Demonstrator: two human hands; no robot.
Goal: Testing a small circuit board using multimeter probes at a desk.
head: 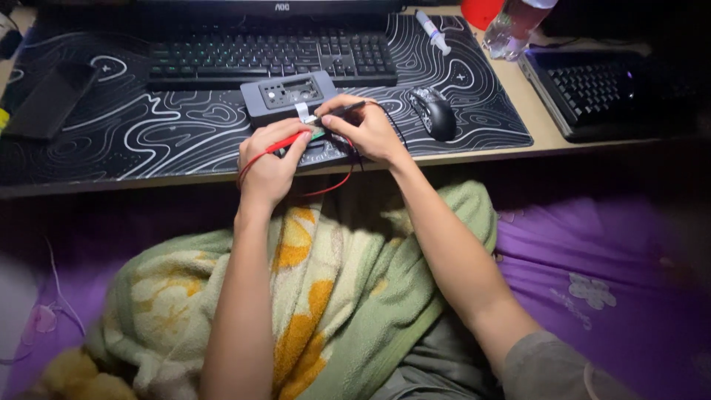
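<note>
My left hand [270, 159] grips a red probe with a red lead [261, 157] that loops down past the desk edge. My right hand [363, 127] pinches a black probe [342, 110], its tip pointing left toward a white ribbon on a grey rectangular device [290, 93]. Both probe tips meet over a small green circuit board [320, 135] near the front edge of the desk mat, mostly hidden under my hands.
A black keyboard [270, 55] lies behind the device on a black wavy-lined desk mat [148, 126]. A black mouse [435, 112] sits to the right, a dark phone [48, 100] at left. A syringe-like tube [433, 31], bottle [512, 28] and second keyboard [592, 89] are far right. A green flowered blanket [326, 296] covers my lap.
</note>
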